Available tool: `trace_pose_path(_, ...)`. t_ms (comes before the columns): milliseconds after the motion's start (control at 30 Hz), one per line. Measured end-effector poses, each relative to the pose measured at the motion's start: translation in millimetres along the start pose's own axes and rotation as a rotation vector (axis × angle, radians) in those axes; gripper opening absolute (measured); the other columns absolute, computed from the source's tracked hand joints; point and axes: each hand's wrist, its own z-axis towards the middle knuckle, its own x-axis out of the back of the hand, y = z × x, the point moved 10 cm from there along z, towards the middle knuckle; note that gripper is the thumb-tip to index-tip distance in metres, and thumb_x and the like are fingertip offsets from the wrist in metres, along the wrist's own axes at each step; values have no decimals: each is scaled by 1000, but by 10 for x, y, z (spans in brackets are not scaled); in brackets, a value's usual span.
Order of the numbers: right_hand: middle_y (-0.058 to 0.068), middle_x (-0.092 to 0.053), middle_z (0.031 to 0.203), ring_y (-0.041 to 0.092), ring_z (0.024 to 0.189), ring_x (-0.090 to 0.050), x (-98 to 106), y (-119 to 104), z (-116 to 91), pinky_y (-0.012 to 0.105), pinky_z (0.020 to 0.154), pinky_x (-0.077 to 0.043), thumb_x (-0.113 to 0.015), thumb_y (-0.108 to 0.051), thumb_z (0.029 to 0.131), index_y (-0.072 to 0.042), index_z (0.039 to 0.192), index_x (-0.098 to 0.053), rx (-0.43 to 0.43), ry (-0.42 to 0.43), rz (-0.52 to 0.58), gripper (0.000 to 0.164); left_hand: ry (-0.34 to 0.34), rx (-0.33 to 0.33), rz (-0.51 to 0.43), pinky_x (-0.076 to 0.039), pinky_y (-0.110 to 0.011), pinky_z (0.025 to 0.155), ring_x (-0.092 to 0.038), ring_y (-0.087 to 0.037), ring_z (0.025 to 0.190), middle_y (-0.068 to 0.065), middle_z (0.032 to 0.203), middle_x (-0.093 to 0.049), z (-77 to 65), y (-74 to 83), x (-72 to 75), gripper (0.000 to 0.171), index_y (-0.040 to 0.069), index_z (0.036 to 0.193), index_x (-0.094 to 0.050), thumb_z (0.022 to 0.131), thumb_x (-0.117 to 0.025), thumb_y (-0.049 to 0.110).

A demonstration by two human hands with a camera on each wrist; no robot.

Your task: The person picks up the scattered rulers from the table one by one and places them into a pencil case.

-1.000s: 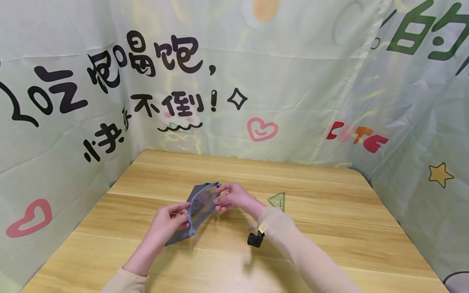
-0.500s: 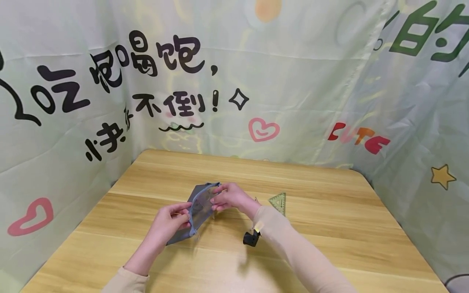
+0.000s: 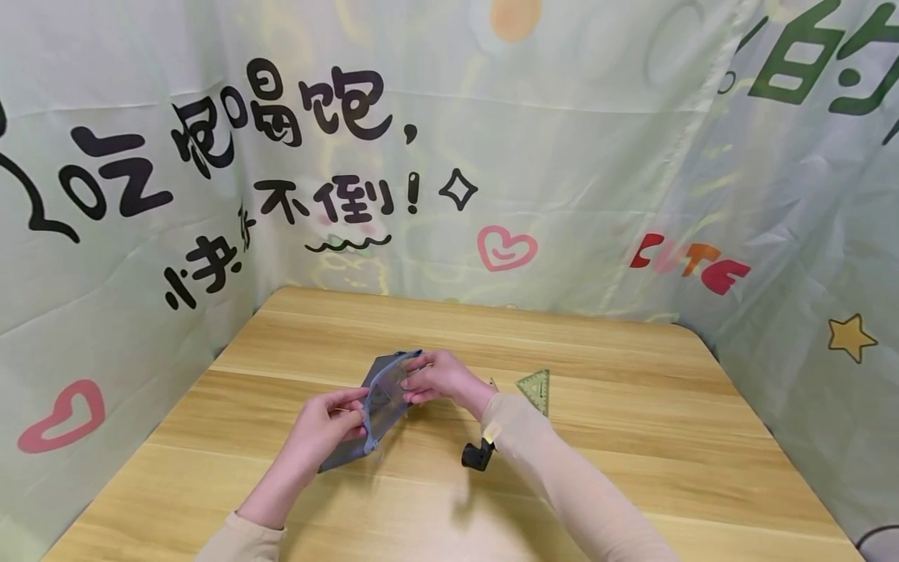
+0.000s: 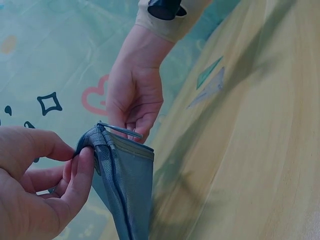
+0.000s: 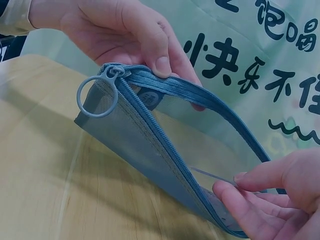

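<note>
A blue-grey mesh zipper pouch (image 3: 344, 453) is held tilted above the table, its zip undone and its mouth spread wide. My left hand (image 3: 323, 421) pinches one zipper edge between thumb and fingers near the pull ring (image 5: 79, 100). At the other end of the mouth, my right hand (image 3: 438, 378) has its fingers inside the opening. Thumb and forefinger there pinch a thin clear plastic piece (image 5: 215, 176) with a straight edge; its full shape is hidden by the pouch and fingers.
A green set square (image 3: 535, 390) lies on the wooden table (image 3: 667, 437) right of my right wrist. Beside it, a clear set square (image 4: 210, 90) is partly hidden by my forearm in the head view. Printed cloth walls (image 3: 576, 156) stand behind and at both sides.
My right hand has shifted slightly left, a little further into the pouch mouth, with its wrist camera moving along. The left hand keeps its grip on the zipper edge.
</note>
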Motion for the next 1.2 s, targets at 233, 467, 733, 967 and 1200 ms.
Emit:
trace_pose_path(233, 7, -67, 70, 10, 57, -66, -3, 6, 0, 20, 58, -59, -65, 6, 87, 13, 129, -49, -3, 0, 10, 45, -2, -9, 1, -61, -23, 71, -60, -15, 80, -8, 94, -58, -7, 11, -7, 41, -5, 132, -59, 91, -58, -2)
trace_pose_path(467, 20, -74, 91, 11, 63, -68, 5, -10, -19, 23, 63, -61, -67, 1, 88, 12, 127, -53, 6, 8, -9, 42, -4, -12, -5, -61, -22, 71, -60, -15, 80, -8, 93, -57, -3, 9, -13, 40, -5, 131, -59, 91, -57, -2)
trace_pose_path(733, 8, -75, 91, 16, 77, -68, 111, -25, -61, 21, 59, -51, -73, -12, 86, 3, 120, -64, 21, 61, -157, 38, 4, -8, -21, -61, -22, 70, -60, -14, 78, -7, 92, -57, 11, 1, -4, 40, -6, 131, -59, 91, -57, -4)
trace_pose_path(967, 9, -74, 101, 21, 85, -66, 154, -4, -83, 25, 65, -51, -73, -14, 87, 2, 126, -61, 19, 45, -167, 43, 0, -9, -27, -61, -22, 70, -60, -14, 79, -7, 93, -57, 13, -8, -11, 41, -6, 132, -58, 91, -57, -3)
trace_pose_path(1200, 9, -72, 103, 17, 82, -64, 211, 17, -93, 26, 68, -52, -73, -13, 86, 1, 127, -61, 20, 54, -162, 45, -7, -10, -20, -61, -21, 70, -60, -14, 80, -7, 94, -57, 10, -7, -20, 42, -6, 132, -57, 91, -58, -3)
